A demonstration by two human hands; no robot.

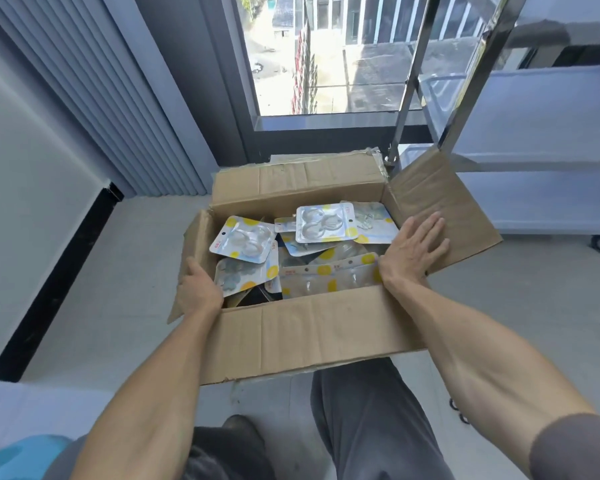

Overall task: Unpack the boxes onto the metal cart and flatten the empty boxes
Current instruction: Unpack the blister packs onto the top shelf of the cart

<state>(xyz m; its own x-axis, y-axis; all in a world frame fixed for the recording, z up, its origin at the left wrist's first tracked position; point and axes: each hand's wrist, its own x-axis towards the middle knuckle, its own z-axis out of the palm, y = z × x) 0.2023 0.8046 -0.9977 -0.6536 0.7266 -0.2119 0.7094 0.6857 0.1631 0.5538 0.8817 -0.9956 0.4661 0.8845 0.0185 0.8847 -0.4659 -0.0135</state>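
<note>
- Both forearms reach down: my left hand (196,287) grips the cardboard box (305,327) by its left flap.
- Right hand (414,249) lies flat, fingers straight, on the right flap.
- Blister packs (321,223) are piled inside; the metal cart (534,140) stands just beyond.

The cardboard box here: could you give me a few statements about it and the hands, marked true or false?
1. The cardboard box is open, with packets inside. True.
2. The right hand is clenched in a fist above the packets. False: it lies flat, fingers straight, on the right flap.
3. The left hand grips the box's left flap. True.
4. The metal cart stands to the left of the box. False: it stands to the right.
5. The cart's shelves already hold stacks of packets. False: no packets show on the shelves in view.
</note>
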